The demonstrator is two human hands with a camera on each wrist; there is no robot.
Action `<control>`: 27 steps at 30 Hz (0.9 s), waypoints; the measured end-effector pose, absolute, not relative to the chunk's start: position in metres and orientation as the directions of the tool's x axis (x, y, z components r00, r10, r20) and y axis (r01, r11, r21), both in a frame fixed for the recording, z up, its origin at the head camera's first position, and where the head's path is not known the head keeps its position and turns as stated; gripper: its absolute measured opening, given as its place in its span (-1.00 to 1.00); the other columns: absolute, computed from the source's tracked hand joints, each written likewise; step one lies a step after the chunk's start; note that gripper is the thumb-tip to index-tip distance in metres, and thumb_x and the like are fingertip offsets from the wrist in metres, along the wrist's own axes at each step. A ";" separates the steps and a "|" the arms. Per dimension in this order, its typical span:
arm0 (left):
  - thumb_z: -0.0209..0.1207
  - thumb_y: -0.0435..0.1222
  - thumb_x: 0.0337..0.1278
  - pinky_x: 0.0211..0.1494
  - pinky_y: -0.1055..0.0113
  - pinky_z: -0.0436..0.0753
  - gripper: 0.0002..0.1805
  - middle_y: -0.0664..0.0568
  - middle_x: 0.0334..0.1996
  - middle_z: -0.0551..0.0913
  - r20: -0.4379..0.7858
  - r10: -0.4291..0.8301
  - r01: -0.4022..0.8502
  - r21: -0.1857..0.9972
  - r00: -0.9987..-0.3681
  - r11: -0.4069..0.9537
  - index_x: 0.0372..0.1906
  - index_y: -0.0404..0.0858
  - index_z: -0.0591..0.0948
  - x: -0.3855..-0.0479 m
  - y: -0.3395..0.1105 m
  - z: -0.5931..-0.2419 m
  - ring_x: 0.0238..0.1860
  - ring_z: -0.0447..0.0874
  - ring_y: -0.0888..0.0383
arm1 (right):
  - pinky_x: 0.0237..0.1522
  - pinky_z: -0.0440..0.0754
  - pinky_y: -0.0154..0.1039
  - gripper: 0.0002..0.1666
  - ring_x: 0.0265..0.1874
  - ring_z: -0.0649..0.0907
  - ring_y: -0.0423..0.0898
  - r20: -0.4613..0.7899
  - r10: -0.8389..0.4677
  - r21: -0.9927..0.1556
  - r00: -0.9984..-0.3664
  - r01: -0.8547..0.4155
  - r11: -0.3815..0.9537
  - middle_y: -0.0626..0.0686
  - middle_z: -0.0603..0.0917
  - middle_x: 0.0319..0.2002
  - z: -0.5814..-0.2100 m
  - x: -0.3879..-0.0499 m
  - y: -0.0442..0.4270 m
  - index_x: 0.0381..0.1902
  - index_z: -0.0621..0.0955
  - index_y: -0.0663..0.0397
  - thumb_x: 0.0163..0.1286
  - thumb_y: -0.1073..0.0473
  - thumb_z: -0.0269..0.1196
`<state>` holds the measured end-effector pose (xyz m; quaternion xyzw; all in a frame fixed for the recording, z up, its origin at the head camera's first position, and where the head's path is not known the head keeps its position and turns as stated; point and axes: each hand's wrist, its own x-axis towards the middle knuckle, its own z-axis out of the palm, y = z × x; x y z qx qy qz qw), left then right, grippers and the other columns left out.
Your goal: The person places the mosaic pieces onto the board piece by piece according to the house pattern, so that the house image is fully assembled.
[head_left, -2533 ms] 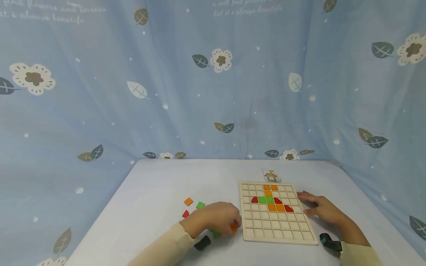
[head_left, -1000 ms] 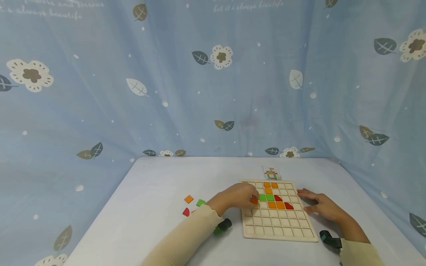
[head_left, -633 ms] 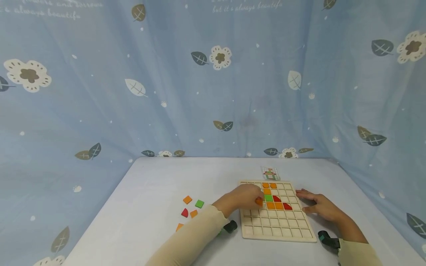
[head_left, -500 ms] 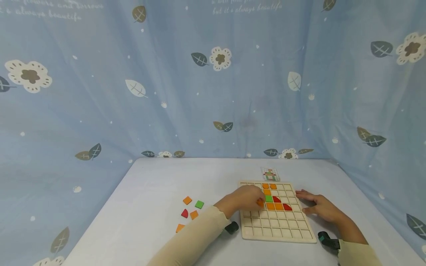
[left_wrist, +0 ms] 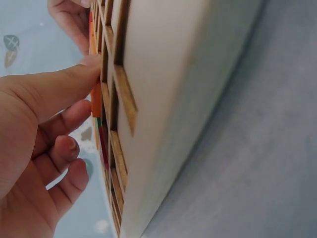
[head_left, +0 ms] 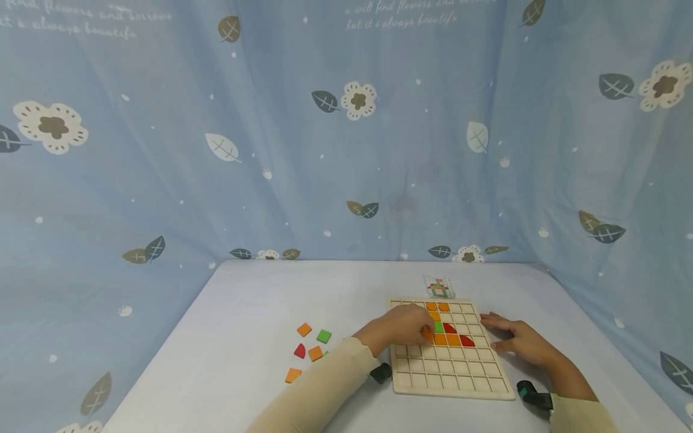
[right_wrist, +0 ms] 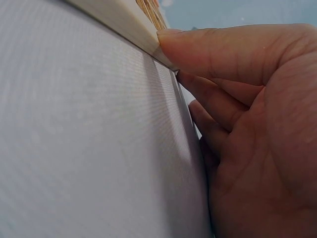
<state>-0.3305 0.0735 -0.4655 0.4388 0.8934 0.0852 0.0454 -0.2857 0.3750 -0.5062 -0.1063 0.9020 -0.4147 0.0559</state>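
Onto the grid board [head_left: 445, 365] has come the left hand [head_left: 402, 325], fingers pinching an orange tile [left_wrist: 96, 104] beside the orange pair [head_left: 453, 340]; I'd seat it level, the right hand [head_left: 524, 344], fingers spread, bracing the edge, picture card [head_left: 440, 287] beyond.

Orange, green and red tiles [head_left: 453, 340] dot a pale, grid-patterned board [head_left: 452, 383]; the tabletop [head_left: 260, 307] is white, the sleeves [head_left: 319, 385] cream, the blue curtain [head_left: 292, 156] printed in white, grey and brown.

One camera looks from the head forward and down across the bench [head_left: 249, 319], two wrist cameras peering closely at the board [head_left: 452, 382] all three share.
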 end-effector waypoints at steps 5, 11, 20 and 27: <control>0.36 -0.06 0.10 -0.13 0.54 0.46 -0.80 0.40 -0.29 0.58 -0.017 0.786 0.767 0.204 -0.619 0.608 -0.16 0.08 0.73 -0.330 0.073 -0.468 -0.27 0.47 0.45 | 0.24 -0.02 0.43 -0.20 0.38 0.07 0.42 -0.025 -0.235 -0.738 -0.972 -0.141 0.660 0.40 0.22 0.38 -0.506 -0.286 0.373 0.24 0.49 0.38 -0.01 0.24 0.44; 0.37 -0.07 0.09 -0.13 0.55 0.46 -0.80 0.40 -0.29 0.59 -0.010 0.784 0.768 0.198 -0.620 0.609 -0.15 0.07 0.75 -0.331 0.076 -0.471 -0.28 0.47 0.44 | 0.24 -0.03 0.43 -0.19 0.38 0.06 0.43 -0.022 -0.230 -0.736 -0.973 -0.140 0.662 0.41 0.22 0.37 -0.505 -0.285 0.374 0.24 0.49 0.37 -0.02 0.24 0.44; 0.38 -0.07 0.08 -0.15 0.53 0.47 -0.79 0.38 -0.32 0.60 -0.028 0.770 0.752 0.198 -0.637 0.629 -0.14 0.05 0.76 -0.329 0.076 -0.469 -0.32 0.47 0.42 | 0.24 -0.03 0.43 -0.20 0.38 0.05 0.43 -0.012 -0.242 -0.748 -0.970 -0.152 0.646 0.42 0.22 0.37 -0.506 -0.286 0.374 0.23 0.50 0.38 -0.02 0.25 0.44; 0.37 -0.07 0.10 -0.15 0.52 0.47 -0.78 0.37 -0.36 0.57 -0.044 0.765 0.748 0.184 -0.642 0.638 -0.13 0.06 0.76 -0.328 0.076 -0.470 -0.34 0.45 0.39 | 0.24 -0.01 0.42 -0.20 0.37 0.08 0.43 -0.025 -0.231 -0.738 -0.973 -0.138 0.660 0.42 0.22 0.37 -0.503 -0.284 0.373 0.23 0.50 0.37 -0.02 0.26 0.44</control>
